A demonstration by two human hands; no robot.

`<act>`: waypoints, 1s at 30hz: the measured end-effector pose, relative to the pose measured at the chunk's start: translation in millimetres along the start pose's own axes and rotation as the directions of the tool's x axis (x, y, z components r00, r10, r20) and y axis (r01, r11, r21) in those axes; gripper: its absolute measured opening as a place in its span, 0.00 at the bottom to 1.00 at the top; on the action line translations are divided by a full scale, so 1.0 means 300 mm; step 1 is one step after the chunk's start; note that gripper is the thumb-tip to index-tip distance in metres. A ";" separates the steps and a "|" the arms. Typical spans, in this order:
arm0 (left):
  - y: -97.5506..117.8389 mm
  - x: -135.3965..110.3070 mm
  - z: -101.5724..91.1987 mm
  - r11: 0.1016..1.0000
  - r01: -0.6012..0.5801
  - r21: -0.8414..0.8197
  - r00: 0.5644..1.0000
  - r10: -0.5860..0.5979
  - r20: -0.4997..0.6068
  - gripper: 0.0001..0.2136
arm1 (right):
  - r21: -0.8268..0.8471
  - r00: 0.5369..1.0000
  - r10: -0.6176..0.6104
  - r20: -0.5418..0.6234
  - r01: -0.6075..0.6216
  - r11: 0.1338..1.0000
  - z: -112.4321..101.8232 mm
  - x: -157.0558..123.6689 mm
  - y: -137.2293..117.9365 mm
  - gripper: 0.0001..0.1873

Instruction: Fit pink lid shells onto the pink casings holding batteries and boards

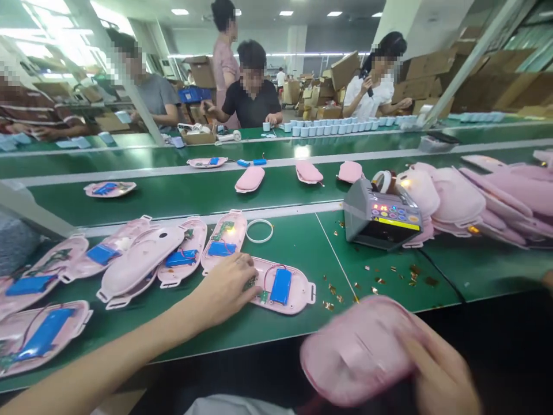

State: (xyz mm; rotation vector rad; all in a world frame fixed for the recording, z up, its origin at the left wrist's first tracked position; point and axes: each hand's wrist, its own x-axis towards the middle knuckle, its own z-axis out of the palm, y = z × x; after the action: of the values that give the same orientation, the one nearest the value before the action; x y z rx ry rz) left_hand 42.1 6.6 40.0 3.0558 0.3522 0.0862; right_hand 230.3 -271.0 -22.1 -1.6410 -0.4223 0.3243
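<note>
My left hand (228,282) is closed on the left end of an open pink shell half (298,291), over its circuit board. A blue battery pack (281,286) with a thin red wire sits in that shell half. My right hand (444,369) grips a pink plastic case (358,349) in front of the table edge. That case is smeared by motion, and some of the right fingers are hidden behind it. Just beyond my left hand lies another open shell half (239,222) with a lit board, beside a white ring (260,230).
More pink shells with blue batteries lie left, one capped by a smooth cover (142,259). A grey tape dispenser (380,216) with lit digits stands right, before a pile of pink cases (458,196). Copper-coloured scraps (332,288) litter the green table. People work across the conveyor belt (173,202).
</note>
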 end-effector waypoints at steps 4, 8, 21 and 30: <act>-0.062 0.004 0.058 0.958 -0.138 -0.251 0.989 0.120 -0.084 0.13 | 0.001 0.961 0.105 0.256 -0.109 0.994 0.246 0.196 -0.092 0.31; -0.096 -0.043 0.079 0.758 -0.064 -0.649 0.975 -0.090 -0.201 0.13 | -0.087 0.873 0.135 0.469 -0.107 0.990 0.428 0.324 -0.157 0.32; 0.034 -0.109 0.089 0.759 -0.185 -0.625 0.688 -0.354 -0.633 0.05 | -0.059 0.918 -0.310 0.245 0.333 0.941 0.627 0.312 -0.285 0.22; 0.092 -0.045 0.148 0.744 -0.250 -0.620 0.437 -0.484 -0.758 0.04 | 0.401 0.951 -0.186 -0.247 0.275 0.874 0.649 0.088 -0.285 0.10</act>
State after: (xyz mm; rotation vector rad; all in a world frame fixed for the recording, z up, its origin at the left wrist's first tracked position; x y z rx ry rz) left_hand 38.1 -25.9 -2.8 1.9293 0.4503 1.5296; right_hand 159.4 -79.1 41.9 -1.1574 -0.3586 0.0593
